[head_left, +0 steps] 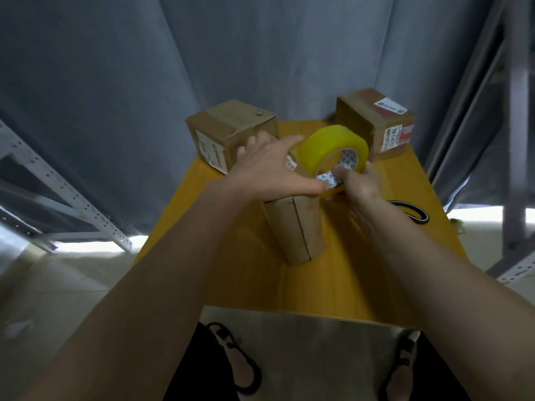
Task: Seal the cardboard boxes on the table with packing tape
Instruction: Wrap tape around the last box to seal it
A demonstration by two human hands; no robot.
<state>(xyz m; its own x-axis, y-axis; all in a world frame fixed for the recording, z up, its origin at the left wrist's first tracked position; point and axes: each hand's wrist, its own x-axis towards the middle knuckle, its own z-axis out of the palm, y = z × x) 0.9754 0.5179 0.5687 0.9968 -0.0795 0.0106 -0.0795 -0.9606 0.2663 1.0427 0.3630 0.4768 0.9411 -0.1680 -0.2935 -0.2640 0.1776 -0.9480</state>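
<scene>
A yellow roll of packing tape [330, 144] is held upright over the near cardboard box [295, 227], which stands in the middle of the yellow table [376, 256]. My right hand [362, 183] grips the roll's lower edge, fingers inside the core. My left hand [272, 169] lies spread on top of the near box, thumb reaching to the roll's bottom edge. A second box [228, 131] stands at the back left, a third box [376, 123] with labels at the back right.
A black and white strap-like object [417, 212] lies on the table's right side. Grey curtains hang behind the table, metal shelving frames [66, 192] stand left and right. My feet in sandals [246, 369] show below the table's near edge.
</scene>
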